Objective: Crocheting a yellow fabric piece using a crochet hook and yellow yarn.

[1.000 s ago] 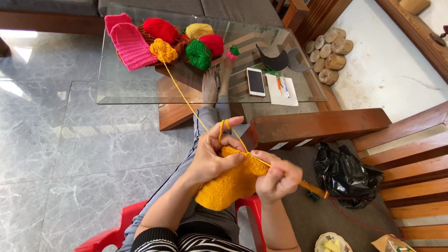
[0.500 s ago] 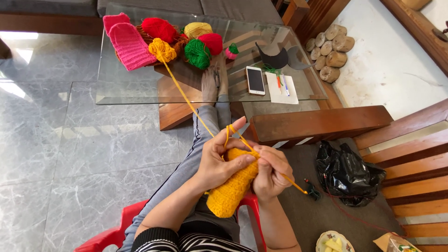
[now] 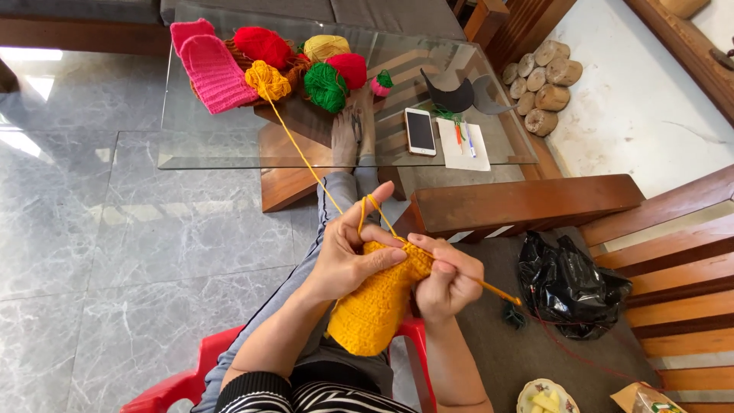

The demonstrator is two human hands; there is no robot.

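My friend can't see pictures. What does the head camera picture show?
The left hand holds a yellow crocheted piece while the right hand works a thin crochet hook. Yellow yarn runs to a glass table with coloured yarn balls.

Glass worktop carries pink knit piece, yarn balls: red, yellow, green; plus phone, white paper with pens.

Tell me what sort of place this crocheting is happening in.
Probably a home living room: a glass coffee table on a marble-tiled floor, wooden seating, and yarn balls laid out like a hobby corner.
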